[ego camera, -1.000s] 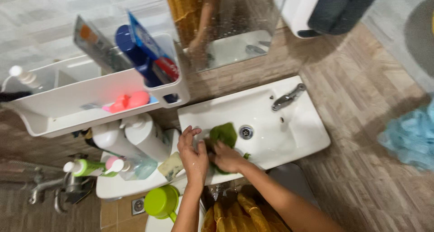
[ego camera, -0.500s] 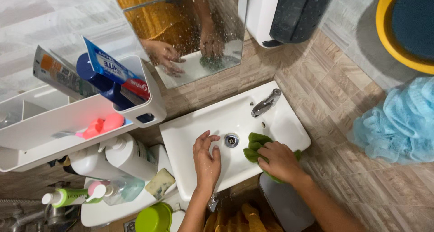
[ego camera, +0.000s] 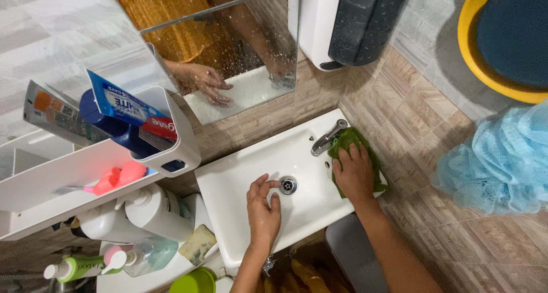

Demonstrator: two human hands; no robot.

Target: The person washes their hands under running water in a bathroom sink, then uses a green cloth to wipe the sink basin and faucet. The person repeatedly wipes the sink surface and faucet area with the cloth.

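- While the right hand presses a green cloth flat against the sink's back right corner, just right of centre frame, its fingers lie spread over the cloth, holding it down rather than bunching it
- Cloth touches the base of the chrome tap and drapes toward the sink's right rim
- Left hand rests palm down inside the white sink, fingers loosely splayed, holding nothing; fingertips just beside the drain
- Judged progress: wiping appears well along; basin floor looks white and free of visible soap or dirt, cloth now working the tap end
- Judged remaining: tap body itself, left rim and front edge; cannot tell from this view whether those are already wiped
- Mirror in the upper centre shows water spots and a reflection of a hand
- Lower left of frame: white pump bottles, a clear bottle, a worn soap bar, a lime green scoop
- Left of frame: white shelf caddy with a toothpaste tube and a pink item
- Right edge: pale blue bath pouf hanging against the tiled wall
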